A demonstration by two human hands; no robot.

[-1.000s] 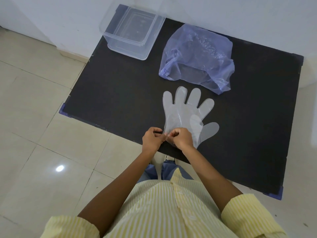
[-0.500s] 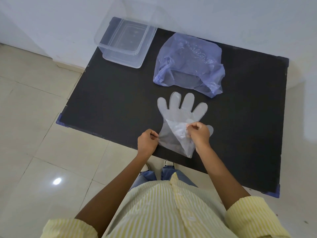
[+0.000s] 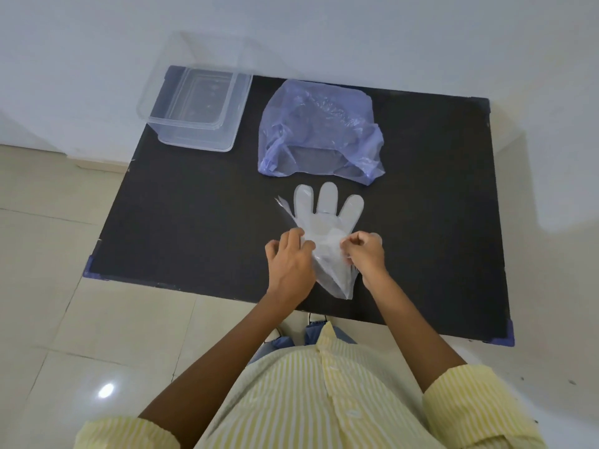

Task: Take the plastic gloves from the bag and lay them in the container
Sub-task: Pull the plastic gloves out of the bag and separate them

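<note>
A clear plastic glove (image 3: 327, 218) lies on the black table (image 3: 201, 228) with three fingers pointing away from me. Both its side edges are folded inward, so its lower part tapers to a point near the table's front edge. My left hand (image 3: 290, 265) grips the left fold of the glove. My right hand (image 3: 366, 254) pinches the right fold. A crumpled translucent purple bag (image 3: 319, 131) rests just beyond the glove, its mouth facing me. The clear plastic container (image 3: 197, 108) stands at the table's far left corner.
The table's back edge meets a white wall (image 3: 324, 34). Pale floor tiles (image 3: 64, 254) lie to the left and in front. My yellow striped shirt (image 3: 324, 400) fills the bottom of the view.
The glove lay flat with all fingers spread; my right hand folded its right side over, then my left hand folded the left side in. The camera view shifted back a little.
</note>
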